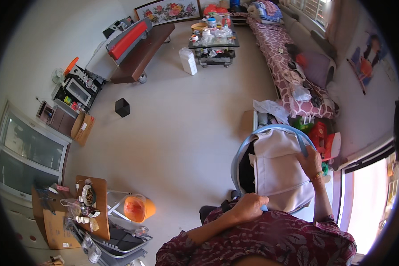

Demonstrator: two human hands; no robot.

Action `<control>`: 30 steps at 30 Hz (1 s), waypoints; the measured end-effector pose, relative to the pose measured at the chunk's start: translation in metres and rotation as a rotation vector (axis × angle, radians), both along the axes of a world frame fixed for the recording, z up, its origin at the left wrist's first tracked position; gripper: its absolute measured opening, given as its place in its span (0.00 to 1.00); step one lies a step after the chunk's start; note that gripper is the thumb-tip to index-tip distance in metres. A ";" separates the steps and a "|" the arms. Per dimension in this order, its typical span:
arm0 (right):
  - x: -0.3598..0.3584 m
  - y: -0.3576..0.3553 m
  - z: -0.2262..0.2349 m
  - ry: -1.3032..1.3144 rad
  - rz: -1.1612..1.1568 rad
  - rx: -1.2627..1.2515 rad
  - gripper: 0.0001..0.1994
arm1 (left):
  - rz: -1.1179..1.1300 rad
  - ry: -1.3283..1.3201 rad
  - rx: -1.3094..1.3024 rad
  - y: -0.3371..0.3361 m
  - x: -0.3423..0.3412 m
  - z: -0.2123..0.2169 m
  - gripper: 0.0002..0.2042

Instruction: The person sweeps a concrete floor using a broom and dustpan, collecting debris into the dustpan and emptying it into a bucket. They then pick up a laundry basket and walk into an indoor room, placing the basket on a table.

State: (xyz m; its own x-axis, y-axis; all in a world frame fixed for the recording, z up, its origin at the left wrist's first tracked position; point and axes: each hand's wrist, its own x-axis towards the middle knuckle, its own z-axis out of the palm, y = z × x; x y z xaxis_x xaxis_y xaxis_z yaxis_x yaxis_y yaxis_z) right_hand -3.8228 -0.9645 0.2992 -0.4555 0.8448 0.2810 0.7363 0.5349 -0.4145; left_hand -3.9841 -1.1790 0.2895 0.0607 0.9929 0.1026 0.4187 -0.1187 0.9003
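Note:
A large round blue-rimmed basket is held up close in front of my body, on the right. Inside lies a folded off-white item that looks like cloth or soft leather, with something black showing at its left side. My left hand is closed around the blue handle at the near rim. On the right side my right hand is wrapped about the other blue strap handle. The basket's underside is hidden from view.
Ahead on the right stands a sofa with a patterned cover. A glass coffee table with clutter is at the back. A black box sits on the floor, and an orange bin is beside a folding chair at lower left.

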 end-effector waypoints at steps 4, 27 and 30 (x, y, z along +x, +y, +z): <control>-0.064 0.016 0.002 -0.013 -0.025 0.000 0.13 | -0.044 -0.002 -0.002 0.018 -0.070 0.002 0.04; -0.330 0.069 0.007 -0.022 -0.406 -0.038 0.16 | -0.335 0.029 0.075 0.142 -0.417 0.020 0.03; -0.383 0.107 0.013 0.032 -0.376 -0.080 0.16 | -0.324 0.039 0.052 0.179 -0.462 0.022 0.03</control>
